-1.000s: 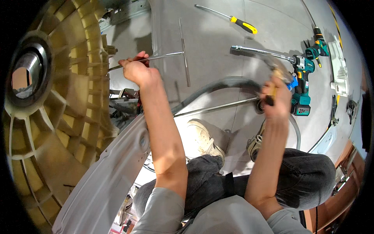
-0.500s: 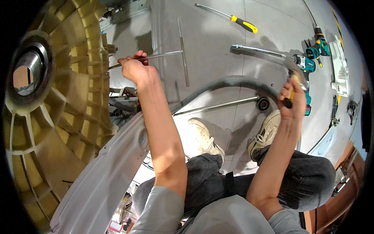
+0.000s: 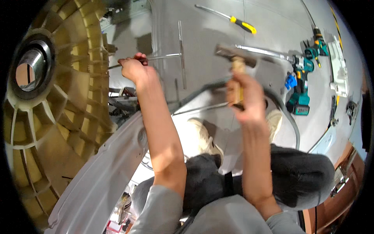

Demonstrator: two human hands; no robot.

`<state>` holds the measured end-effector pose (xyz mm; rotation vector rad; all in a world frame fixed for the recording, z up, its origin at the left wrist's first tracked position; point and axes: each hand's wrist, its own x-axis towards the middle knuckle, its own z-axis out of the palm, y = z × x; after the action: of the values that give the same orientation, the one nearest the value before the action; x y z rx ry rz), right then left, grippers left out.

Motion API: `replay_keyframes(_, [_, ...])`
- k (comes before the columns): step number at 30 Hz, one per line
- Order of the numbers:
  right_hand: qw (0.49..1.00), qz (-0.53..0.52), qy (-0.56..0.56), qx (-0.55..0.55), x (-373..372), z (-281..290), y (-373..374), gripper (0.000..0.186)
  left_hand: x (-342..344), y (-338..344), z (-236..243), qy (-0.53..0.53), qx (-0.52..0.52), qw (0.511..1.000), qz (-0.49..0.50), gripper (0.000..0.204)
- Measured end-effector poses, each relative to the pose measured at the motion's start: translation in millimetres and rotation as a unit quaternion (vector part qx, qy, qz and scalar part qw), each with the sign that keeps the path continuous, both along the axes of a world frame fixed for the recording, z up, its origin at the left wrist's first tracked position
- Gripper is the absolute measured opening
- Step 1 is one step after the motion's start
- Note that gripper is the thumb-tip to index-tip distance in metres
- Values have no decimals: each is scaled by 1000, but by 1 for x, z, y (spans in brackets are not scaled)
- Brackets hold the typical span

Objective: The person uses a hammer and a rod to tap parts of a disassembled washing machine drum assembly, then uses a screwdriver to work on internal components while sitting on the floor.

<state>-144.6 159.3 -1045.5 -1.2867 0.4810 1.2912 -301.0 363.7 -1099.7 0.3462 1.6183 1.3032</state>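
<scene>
My left hand (image 3: 134, 70) is closed around the shaft of a metal T-handle wrench (image 3: 182, 62). Its crossbar stands out to the right, and its other end reaches toward the rim of a large yellowish ribbed plastic tub (image 3: 74, 89). A metal bearing ring (image 3: 47, 64) sits at the tub's centre. In my right hand (image 3: 247, 95) is a hammer (image 3: 238, 58), gripped by its yellowish handle and raised over the floor, its head to the right of the crossbar. The hammer and hand are slightly blurred.
A screwdriver (image 3: 243, 25) lies at the far side. Right of my hands are a green cordless impact wrench (image 3: 302, 78) with a long socket bar, a drill (image 3: 317, 46) and a white plastic part (image 3: 337, 66). A grey hose (image 3: 290, 117) curves across the floor. A white metal panel (image 3: 97, 171) stands near my left arm.
My right hand has swung left with the hammer, toward the T-handle wrench, uncovering the impact wrench's body. My left hand keeps its grip in nearly the same place.
</scene>
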Motion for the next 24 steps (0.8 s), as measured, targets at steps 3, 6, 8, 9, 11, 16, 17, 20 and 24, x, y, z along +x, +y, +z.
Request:
replay_keyframes(3, [994, -95, -24, 46, 60, -27, -45, 13, 4, 1, 4, 13, 1, 1000, -16, 35])
replay_keyframes(6, [974, -195, -118, -15, 100, -25, -70, 12, 3, 1, 4, 2, -1, 1000, -10, 36])
replay_keyframes(8, [957, -245, -154, -19, 107, -20, -76, 12, 2, 1, 3, 1, 2, 1000, -16, 35])
replay_keyframes(9, [953, -251, -167, -31, 104, -15, -75, 12, 2, 1, 3, -2, 0, 1000, -14, 35])
replay_keyframes(11, [962, -215, -161, -50, 87, -11, -63, 14, 1, 2, 2, -8, -3, 1000, -10, 35])
replay_keyframes(16, [999, -16, 8, 39, -35, 21, 29, 10, 4, 4, -3, -3, -3, 1000, -7, 32])
replay_keyframes(17, [998, 7, 12, 58, -33, 18, 30, 10, 5, 4, 0, 2, -3, 1000, -1, 31])
replay_keyframes(20, [994, 39, 33, 98, -8, 10, 23, 13, 10, 7, 6, -7, 2, 1000, -15, 31])
replay_keyframes(24, [992, -87, 13, 85, 52, -24, -26, 15, 2, 6, 5, -9, -3, 1000, -9, 33])
